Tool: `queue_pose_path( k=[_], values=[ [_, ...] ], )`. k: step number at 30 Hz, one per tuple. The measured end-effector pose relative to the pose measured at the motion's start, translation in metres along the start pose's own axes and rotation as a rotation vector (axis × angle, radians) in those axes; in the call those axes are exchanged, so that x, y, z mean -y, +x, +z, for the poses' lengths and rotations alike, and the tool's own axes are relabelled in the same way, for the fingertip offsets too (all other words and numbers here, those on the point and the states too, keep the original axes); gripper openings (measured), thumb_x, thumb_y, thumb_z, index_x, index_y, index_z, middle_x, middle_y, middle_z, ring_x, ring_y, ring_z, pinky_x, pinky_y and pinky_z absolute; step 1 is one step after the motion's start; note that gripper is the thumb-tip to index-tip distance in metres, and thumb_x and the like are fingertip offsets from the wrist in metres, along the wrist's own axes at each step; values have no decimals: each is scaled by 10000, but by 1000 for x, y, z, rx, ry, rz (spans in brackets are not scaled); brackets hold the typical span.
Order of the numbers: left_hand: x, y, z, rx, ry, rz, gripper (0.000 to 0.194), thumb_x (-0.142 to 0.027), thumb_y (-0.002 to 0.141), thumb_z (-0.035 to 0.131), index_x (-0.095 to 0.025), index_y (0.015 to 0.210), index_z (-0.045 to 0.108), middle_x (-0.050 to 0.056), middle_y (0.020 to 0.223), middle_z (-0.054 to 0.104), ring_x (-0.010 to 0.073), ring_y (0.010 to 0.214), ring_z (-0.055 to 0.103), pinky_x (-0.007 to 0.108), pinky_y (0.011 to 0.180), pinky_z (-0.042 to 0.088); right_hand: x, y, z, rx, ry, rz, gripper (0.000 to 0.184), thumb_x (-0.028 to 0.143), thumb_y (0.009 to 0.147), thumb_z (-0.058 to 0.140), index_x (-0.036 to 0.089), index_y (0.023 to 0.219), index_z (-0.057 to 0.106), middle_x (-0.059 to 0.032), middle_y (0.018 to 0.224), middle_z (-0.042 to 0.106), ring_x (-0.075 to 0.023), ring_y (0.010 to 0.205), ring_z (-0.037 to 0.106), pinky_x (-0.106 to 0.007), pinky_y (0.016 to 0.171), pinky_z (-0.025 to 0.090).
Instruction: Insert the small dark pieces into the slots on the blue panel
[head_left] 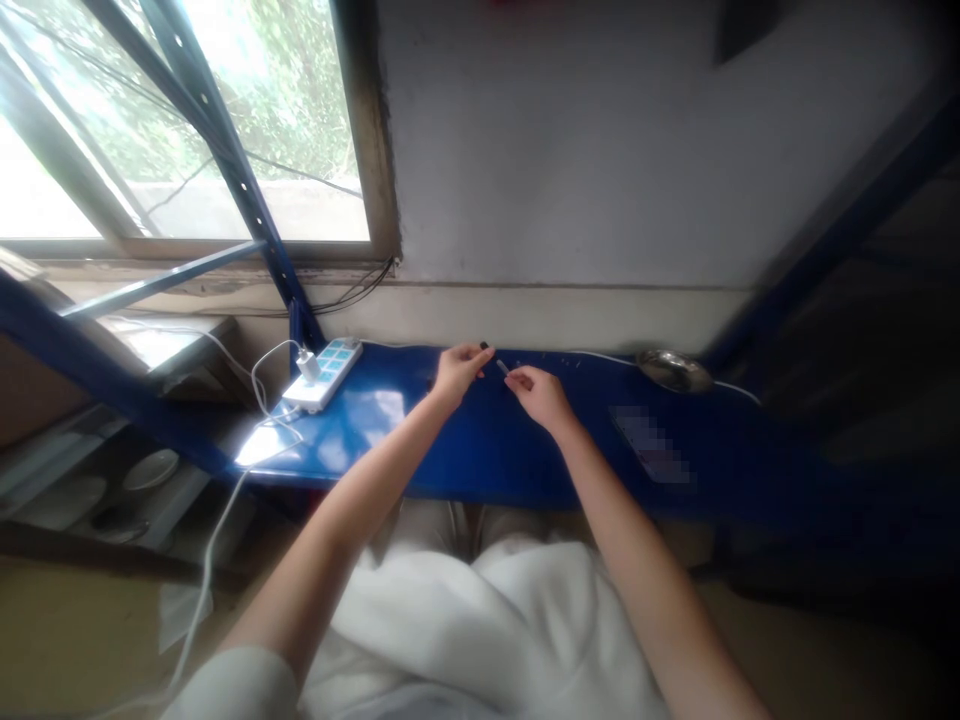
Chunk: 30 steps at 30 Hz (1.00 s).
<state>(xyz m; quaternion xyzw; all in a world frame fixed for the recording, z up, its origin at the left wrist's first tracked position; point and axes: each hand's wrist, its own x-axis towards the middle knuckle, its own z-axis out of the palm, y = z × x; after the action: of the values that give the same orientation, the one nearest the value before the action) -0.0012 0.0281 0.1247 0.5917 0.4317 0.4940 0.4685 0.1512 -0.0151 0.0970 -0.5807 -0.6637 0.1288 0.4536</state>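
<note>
My left hand [459, 372] is over the far part of the blue table [480, 450]. Its thumb and fingers pinch a small black piece [484, 346], too small for me to tell its kind. Close by on the right, my right hand [538, 392] is closed on a short, pale, tube-like piece [502, 367] pointing up and left towards the black one. The two pieces are near each other; whether they touch I cannot tell. Several tiny bits [570, 363] lie on the table just beyond my right hand.
A white power strip [330, 372] with a plugged-in charger and cables lies at the table's left end. To the right are a shiny metal bowl [673, 369] and a blurred-out flat rectangle [651, 445]. Blue metal posts [259, 215] flank the table, with a wall behind.
</note>
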Motion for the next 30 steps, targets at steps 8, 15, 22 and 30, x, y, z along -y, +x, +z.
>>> queue_pose_path(
  k=[8, 15, 22, 30],
  values=[
    [32, 11, 27, 92, 149, -133, 236, -258, 627, 723, -101, 762, 609, 27, 635, 590, 69, 455, 497, 230, 502, 424, -44, 2, -12, -99, -60, 226, 176, 292, 704, 583, 137, 745, 656, -57, 704, 658, -151, 653, 590, -272, 659, 453],
    [74, 18, 47, 94, 531, -187, 179, -179, 610, 713, -120, 769, 655, 63, 774, 659, 152, 705, 603, 243, 654, 451, -73, 3, 7, -6, -95, 412, 157, 237, 698, 590, 124, 781, 660, -80, 747, 685, -164, 698, 631, -250, 657, 456],
    [99, 26, 57, 52, 639, -202, 208, -254, 669, 677, -157, 852, 671, 89, 904, 674, 200, 842, 614, 259, 712, 440, -87, 7, 34, 32, -292, 431, 150, 263, 722, 580, 163, 784, 673, -86, 823, 693, -187, 773, 639, -242, 641, 434],
    [105, 31, 62, 51, 681, -190, 218, -293, 695, 665, -171, 877, 666, 86, 934, 667, 199, 868, 607, 260, 719, 432, -97, 9, 44, 59, -349, 465, 179, 288, 736, 565, 188, 833, 677, -87, 845, 689, -191, 801, 639, -241, 642, 429]
  ],
)
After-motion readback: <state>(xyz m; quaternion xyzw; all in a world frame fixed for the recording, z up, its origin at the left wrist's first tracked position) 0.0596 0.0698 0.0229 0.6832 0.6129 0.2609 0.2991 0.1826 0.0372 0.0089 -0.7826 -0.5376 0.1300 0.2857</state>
